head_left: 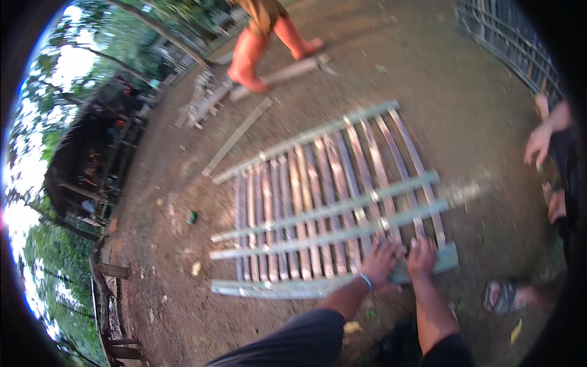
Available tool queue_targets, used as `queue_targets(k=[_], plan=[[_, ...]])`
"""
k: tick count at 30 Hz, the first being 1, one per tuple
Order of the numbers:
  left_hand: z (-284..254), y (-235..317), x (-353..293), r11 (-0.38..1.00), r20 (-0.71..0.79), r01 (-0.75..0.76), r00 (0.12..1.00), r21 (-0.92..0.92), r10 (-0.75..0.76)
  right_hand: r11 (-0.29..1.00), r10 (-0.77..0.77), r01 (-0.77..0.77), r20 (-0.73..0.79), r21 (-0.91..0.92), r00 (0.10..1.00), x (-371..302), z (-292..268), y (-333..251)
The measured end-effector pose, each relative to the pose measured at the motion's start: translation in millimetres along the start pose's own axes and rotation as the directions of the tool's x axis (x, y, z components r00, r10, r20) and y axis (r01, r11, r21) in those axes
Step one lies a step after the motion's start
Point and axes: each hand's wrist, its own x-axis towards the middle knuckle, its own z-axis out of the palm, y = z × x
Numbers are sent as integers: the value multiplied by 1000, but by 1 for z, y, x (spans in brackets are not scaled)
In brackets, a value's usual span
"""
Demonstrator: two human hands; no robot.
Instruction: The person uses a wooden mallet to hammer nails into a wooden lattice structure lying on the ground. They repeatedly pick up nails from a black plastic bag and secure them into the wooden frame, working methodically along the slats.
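Observation:
A panel of dark upright slats [339, 177] crossed by pale green bamboo rails [330, 237] lies on the ground before me. My left hand [380, 263] is at the panel's near right part, its fingers bent over the lower end of a slat above the near rail [275, 287]. Close beside it, my right hand [422, 257] is closed around the end of the neighbouring slat [418, 226]. The slats at the right are spaced wider than those at the left. Some blur softens my fingertips, and my palms hide the slat ends.
Beyond the panel a person in orange boots [249, 58] steps near planks [278, 78]. A loose strip [238, 136] lies left of them. Another person's hand [539, 144] and sandalled foot [502, 297] are at the right. A dark fence [510, 40] stands far right; a wooden railing [105, 300] runs along the left.

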Motion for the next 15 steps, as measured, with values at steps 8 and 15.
queue_targets(k=[8,15], plan=[[46,-9,5,939,-287,-36,955,-341,-68,999,31,-32,20,35,999,-2,-9,16],[52,-14,-3,888,-375,-41,915,-459,-151,991,31,-26,-36,135,999,-9,-7,17]])
